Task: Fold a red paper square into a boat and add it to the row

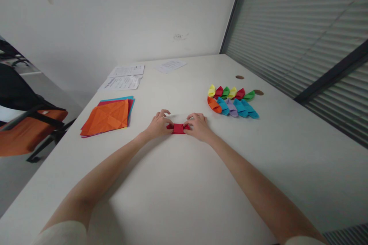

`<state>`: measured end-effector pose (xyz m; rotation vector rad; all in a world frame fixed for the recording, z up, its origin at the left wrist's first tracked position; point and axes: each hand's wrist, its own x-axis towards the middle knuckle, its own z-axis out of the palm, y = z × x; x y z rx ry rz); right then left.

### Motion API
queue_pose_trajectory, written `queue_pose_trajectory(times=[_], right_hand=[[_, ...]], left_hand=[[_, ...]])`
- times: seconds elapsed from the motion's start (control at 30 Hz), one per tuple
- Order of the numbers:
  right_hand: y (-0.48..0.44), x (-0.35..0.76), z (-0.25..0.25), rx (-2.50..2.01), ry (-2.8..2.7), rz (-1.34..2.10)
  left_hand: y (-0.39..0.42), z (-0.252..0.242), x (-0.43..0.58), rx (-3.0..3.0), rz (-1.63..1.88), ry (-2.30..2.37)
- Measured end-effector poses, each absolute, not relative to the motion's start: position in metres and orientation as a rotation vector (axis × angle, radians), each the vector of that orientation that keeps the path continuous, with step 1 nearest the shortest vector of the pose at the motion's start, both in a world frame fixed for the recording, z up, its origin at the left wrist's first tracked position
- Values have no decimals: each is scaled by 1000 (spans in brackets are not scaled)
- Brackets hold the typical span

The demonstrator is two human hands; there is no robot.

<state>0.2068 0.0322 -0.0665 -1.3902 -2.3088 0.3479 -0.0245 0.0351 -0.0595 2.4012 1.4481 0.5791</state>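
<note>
A small folded piece of red paper lies on the white table in front of me. My left hand grips its left end between thumb and fingers, with the index finger arched above. At the other end, my right hand pinches the paper with curled fingers. The middle of the red piece shows as a flat rectangle between both hands; its two ends are partly hidden by my fingertips.
To the left lies a stack of coloured paper sheets with a creased orange sheet on top. Several folded paper pieces in many colours sit at the right. Printed papers lie farther back. An orange chair stands beyond the left edge.
</note>
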Motion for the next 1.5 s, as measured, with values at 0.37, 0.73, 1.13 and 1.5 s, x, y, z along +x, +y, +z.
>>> queue_pose_trajectory(times=[0.37,0.73,1.13,1.5], right_hand=[[32,208,-64,-1394,-2349,343],[36,205,-77,-959,-2047,484],[33,187,-79,-1051,-1435,1206],[33,186,-73,-1112,-1247,1337]], left_hand=[[33,-54,-25,2383,458,1521],[36,-66,-10,1511,1061,1180],[20,-58,7,1557,1134,1212],[21,-62,9,1269,1190,1097]])
